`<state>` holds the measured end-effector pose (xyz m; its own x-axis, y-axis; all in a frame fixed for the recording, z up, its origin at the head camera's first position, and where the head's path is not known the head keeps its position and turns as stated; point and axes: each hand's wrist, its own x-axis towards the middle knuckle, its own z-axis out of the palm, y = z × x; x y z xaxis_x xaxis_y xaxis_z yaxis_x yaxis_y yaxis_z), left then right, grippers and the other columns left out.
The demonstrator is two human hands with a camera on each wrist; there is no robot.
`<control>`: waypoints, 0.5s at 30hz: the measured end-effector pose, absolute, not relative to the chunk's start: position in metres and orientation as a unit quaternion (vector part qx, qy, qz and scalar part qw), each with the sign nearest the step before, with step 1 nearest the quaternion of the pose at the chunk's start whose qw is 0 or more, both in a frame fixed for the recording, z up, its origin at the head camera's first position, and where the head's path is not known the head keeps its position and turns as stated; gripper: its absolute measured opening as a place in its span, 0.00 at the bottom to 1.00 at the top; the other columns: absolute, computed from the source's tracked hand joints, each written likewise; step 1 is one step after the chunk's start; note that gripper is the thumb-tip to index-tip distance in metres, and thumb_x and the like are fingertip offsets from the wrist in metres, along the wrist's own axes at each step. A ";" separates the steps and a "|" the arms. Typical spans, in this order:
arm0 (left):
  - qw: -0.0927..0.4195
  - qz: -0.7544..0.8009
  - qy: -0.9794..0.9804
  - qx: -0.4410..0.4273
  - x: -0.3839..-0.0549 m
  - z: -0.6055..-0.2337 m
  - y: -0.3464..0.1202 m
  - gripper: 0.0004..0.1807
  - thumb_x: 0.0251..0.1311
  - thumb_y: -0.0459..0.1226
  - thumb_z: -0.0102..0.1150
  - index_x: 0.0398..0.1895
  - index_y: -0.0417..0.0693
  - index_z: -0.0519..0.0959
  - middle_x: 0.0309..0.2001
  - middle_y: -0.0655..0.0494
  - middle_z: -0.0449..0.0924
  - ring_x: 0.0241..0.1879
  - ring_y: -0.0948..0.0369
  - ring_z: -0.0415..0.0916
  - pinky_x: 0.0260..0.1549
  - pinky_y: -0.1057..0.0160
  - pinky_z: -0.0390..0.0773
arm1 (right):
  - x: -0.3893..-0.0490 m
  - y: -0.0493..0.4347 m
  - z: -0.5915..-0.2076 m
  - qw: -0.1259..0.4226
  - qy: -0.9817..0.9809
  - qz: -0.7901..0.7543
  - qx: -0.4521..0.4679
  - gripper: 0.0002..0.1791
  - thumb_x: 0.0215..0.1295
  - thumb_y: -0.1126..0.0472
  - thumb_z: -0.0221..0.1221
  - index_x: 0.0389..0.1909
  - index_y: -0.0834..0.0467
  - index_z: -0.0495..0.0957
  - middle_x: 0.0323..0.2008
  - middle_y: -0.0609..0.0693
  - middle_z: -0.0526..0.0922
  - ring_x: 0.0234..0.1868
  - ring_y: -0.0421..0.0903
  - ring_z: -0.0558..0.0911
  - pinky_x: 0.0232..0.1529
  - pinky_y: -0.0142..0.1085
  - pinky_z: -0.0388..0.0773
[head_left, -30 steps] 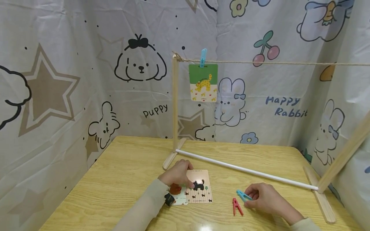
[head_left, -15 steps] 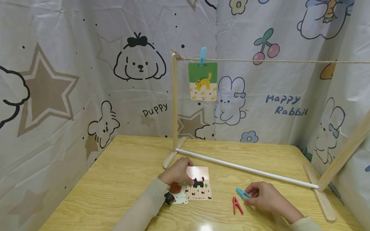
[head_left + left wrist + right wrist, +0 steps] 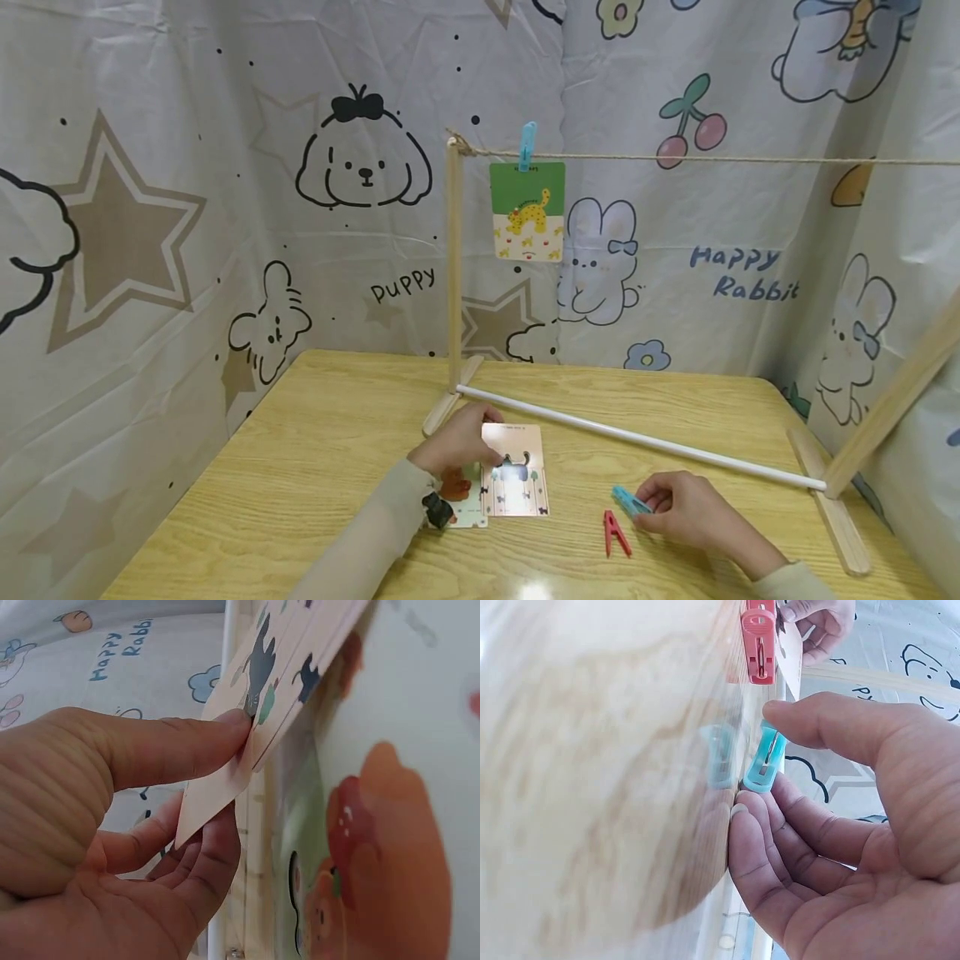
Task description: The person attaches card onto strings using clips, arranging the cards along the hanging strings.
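My left hand (image 3: 453, 440) pinches a pale pink card (image 3: 523, 443) with a black cat printed on it. In the left wrist view the thumb lies on the card's printed face, with fingers behind, and the card tilts up. Partly under it lies a second, pale green card (image 3: 469, 513) with an orange-brown animal. My right hand (image 3: 686, 510) is at a light blue clothespin (image 3: 628, 500) low over the table; the right wrist view shows it between thumb tip and curled fingertips. A red clothespin (image 3: 615, 532) lies just left of it.
Beyond the hands stands a wooden frame, its left post (image 3: 454, 275) joined by a white rod (image 3: 637, 437) to a right post (image 3: 900, 392). A string (image 3: 712, 157) carries a leopard card (image 3: 527, 212) held by a blue clothespin (image 3: 528, 146). Printed curtains surround the table (image 3: 322, 417).
The left hand has drawn the pink card slightly upward and away, tilting it so that glare now crosses its cat picture. The right hand and both clothespins on the table stay put.
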<state>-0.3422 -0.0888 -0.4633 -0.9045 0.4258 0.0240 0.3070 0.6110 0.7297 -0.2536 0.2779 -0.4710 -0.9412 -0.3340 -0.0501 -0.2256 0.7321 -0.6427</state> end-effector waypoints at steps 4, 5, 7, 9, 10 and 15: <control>0.087 0.422 0.879 0.205 -0.344 -0.464 -0.091 0.31 0.53 0.31 0.79 0.61 0.41 0.77 0.54 0.50 0.80 0.43 0.58 0.77 0.42 0.58 0.80 | -0.253 0.278 -0.471 0.080 0.928 -0.332 -0.148 0.14 0.56 0.54 0.77 0.37 0.55 0.84 0.30 0.44 0.81 0.31 0.37 0.78 0.32 0.30 0.77; 0.090 0.428 0.875 0.205 -0.345 -0.464 -0.091 0.32 0.54 0.31 0.78 0.62 0.42 0.77 0.54 0.49 0.80 0.42 0.58 0.77 0.40 0.58 0.80 | -0.253 0.278 -0.471 0.079 0.929 -0.331 -0.147 0.14 0.56 0.54 0.77 0.36 0.55 0.84 0.30 0.44 0.81 0.31 0.37 0.78 0.32 0.30 0.76; 0.092 0.435 0.872 0.205 -0.346 -0.463 -0.092 0.32 0.55 0.31 0.77 0.64 0.41 0.76 0.53 0.49 0.80 0.37 0.59 0.76 0.34 0.60 0.79 | -0.253 0.277 -0.471 0.081 0.928 -0.332 -0.148 0.14 0.56 0.54 0.77 0.37 0.55 0.84 0.30 0.44 0.81 0.31 0.37 0.78 0.32 0.30 0.76; 0.091 0.435 0.871 0.208 -0.346 -0.463 -0.093 0.33 0.56 0.31 0.76 0.66 0.40 0.75 0.52 0.48 0.81 0.33 0.59 0.75 0.30 0.61 0.78 | -0.254 0.277 -0.471 0.081 0.928 -0.332 -0.149 0.14 0.56 0.54 0.77 0.36 0.55 0.84 0.30 0.44 0.81 0.31 0.37 0.78 0.32 0.30 0.76; 0.090 0.435 0.871 0.209 -0.346 -0.462 -0.093 0.32 0.57 0.31 0.76 0.66 0.40 0.75 0.51 0.49 0.81 0.31 0.60 0.75 0.28 0.61 0.77 | -0.254 0.278 -0.471 0.081 0.928 -0.332 -0.149 0.14 0.56 0.54 0.77 0.36 0.55 0.84 0.30 0.44 0.81 0.31 0.37 0.78 0.32 0.30 0.76; 0.093 0.440 0.867 0.213 -0.346 -0.461 -0.094 0.31 0.58 0.31 0.74 0.66 0.40 0.76 0.46 0.50 0.82 0.22 0.62 0.71 0.20 0.64 0.73 | -0.254 0.278 -0.471 0.080 0.929 -0.331 -0.147 0.14 0.55 0.54 0.77 0.36 0.55 0.84 0.30 0.44 0.81 0.31 0.37 0.78 0.32 0.30 0.76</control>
<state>-0.3457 -0.0937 -0.4606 -0.8916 0.4520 0.0257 0.2875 0.5215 0.8033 -0.2537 0.2776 -0.4711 -0.9440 -0.3260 -0.0516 -0.2198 0.7376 -0.6385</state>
